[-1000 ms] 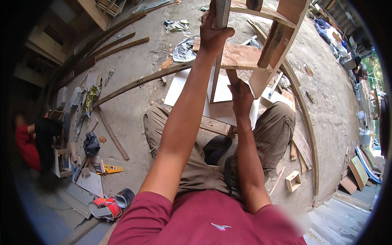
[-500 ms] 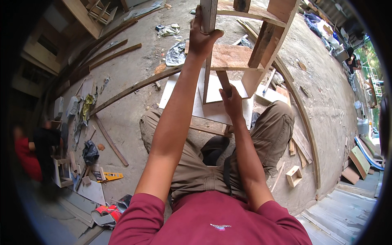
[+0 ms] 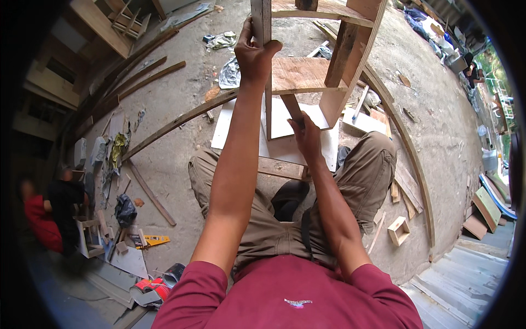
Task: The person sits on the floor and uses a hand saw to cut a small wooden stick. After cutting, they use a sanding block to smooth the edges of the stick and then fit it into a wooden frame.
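Observation:
A wooden shelf frame (image 3: 307, 74) with side boards and cross shelves stands tilted in front of me, its lower end over a white board (image 3: 327, 149). My left hand (image 3: 255, 59) is wrapped round the frame's left side board, high up, thumb pointing right. Lower down, my right hand (image 3: 308, 138) is closed round the bottom of a narrow wooden strip (image 3: 291, 106). The strip's upper end meets the underside of the lower shelf; whether it is fixed there I cannot tell. Beneath the white board a wooden piece (image 3: 278, 167) shows between my knees.
Long wooden strips (image 3: 181, 122) lie on the concrete floor at both sides. A small wooden box (image 3: 399, 231) sits at the right. On the left are a yellow saw (image 3: 156, 240), a black plastic bag (image 3: 126, 210) and red cans (image 3: 150, 288). Two people (image 3: 46, 214) are at far left.
The frame and both hands appear shifted slightly left in view, along with some turning of the whole scene. Both grips look the same as before.

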The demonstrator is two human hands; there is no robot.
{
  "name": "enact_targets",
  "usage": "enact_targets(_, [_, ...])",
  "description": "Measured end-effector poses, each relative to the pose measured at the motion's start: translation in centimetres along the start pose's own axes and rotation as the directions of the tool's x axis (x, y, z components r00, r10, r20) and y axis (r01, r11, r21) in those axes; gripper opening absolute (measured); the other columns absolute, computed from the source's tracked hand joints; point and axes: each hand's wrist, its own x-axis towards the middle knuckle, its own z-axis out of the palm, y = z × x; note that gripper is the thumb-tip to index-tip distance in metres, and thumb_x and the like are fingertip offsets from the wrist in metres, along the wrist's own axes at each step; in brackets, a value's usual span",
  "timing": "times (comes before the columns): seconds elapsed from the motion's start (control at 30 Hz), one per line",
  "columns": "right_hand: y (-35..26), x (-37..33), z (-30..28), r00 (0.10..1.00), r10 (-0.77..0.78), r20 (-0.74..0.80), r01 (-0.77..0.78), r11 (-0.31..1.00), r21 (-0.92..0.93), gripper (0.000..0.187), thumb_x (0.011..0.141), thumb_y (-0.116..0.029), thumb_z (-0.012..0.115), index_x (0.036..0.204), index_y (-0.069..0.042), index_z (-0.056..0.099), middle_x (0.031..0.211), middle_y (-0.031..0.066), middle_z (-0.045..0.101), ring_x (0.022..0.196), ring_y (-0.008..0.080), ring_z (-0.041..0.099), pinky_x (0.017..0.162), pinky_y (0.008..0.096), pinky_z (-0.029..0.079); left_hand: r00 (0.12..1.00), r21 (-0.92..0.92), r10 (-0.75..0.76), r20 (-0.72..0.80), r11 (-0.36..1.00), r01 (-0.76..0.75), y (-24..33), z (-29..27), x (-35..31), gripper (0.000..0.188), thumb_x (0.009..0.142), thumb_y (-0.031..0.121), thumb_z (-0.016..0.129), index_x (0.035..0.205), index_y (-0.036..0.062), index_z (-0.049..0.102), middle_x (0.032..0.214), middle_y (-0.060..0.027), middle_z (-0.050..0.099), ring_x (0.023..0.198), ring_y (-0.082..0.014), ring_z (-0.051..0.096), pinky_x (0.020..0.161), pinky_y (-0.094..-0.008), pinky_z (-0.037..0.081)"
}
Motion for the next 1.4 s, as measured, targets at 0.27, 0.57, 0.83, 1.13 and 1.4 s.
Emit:
enact_targets(0.27, [-1.4, 0.4, 0.6, 0.992, 0.12, 0.047, -0.124, 0.988, 0.088, 0.028, 0.097, -0.023, 0.07, 0.117, -0.004, 0.063, 0.096, 0.0156, 0.073, 0.087, 0.034, 0.073, 0.078, 0.0386, 0.055, 0.999, 0.029, 0.007, 0.048, 1.0, -0.009, -0.1, -1.0, 0.0, 0.091, 0.065, 0.002, 0.076, 0.149, -0.0078, 0.041, 0.121, -0.0107, 0.065, 0.084, -0.0096, 0.06, 0.069, -0.0226, 0.051])
enact_targets(0.57, [4.7, 2.6, -3.1, 0.92, 0.33, 0.214, -0.393, 0.785, 0.479, 0.075, 0.108, -0.055, 0.034, 0.138, 0.011, 0.052, 0.138, 0.0225, 0.06, 0.138, 0.0288, 0.05, 0.12, 0.0377, 0.03, 0.992, 0.109, 0.022, 0.126, 0.993, -0.036, 0.1, -1.2, -0.2, 0.08, 0.065, 0.005, 0.072, 0.141, -0.0007, 0.05, 0.112, -0.0046, 0.064, 0.084, -0.0095, 0.057, 0.071, -0.0239, 0.049])
enact_targets(0.83, [14.2, 10.1, 1.3, 0.919, 0.184, 0.349, -0.256, 0.951, 0.174, 0.059, 0.11, -0.044, 0.035, 0.137, 0.004, 0.057, 0.135, 0.0154, 0.063, 0.134, 0.0256, 0.052, 0.116, 0.0381, 0.037, 0.991, 0.174, -0.001, 0.134, 0.985, -0.023, 0.6, -2.5, -0.6, 0.084, 0.063, 0.007, 0.07, 0.144, -0.0007, 0.049, 0.112, -0.0043, 0.063, 0.085, -0.0119, 0.056, 0.076, -0.0266, 0.049])
enact_targets(1.13, [8.7, 7.9, 3.8, 0.841, 0.226, 0.491, -0.506, 0.65, 0.567, 0.075, 0.106, -0.059, 0.028, 0.149, 0.002, 0.038, 0.143, 0.0166, 0.052, 0.132, 0.0277, 0.052, 0.114, 0.0448, 0.039, 0.987, 0.158, -0.004, 0.163, 0.987, -0.022, 1.0, -3.7, -1.4, 0.097, 0.059, 0.011, 0.069, 0.151, -0.0057, 0.04, 0.137, -0.0131, 0.06, 0.121, -0.02, 0.059, 0.106, -0.0358, 0.043])
enact_targets(1.4, [4.2, 4.3, 1.4, 0.863, 0.081, 0.499, -0.254, 0.922, 0.291, 0.067, 0.107, -0.057, 0.038, 0.093, -0.001, 0.071, 0.072, 0.0059, 0.066, 0.069, 0.0168, 0.063, 0.07, 0.0324, 0.053, 0.985, 0.153, -0.017, 0.172, 0.988, -0.009, 0.1, -3.6, -1.1, 0.096, 0.06, 0.01, 0.069, 0.151, -0.0032, 0.041, 0.136, -0.0122, 0.061, 0.119, -0.0184, 0.058, 0.102, -0.0339, 0.043])
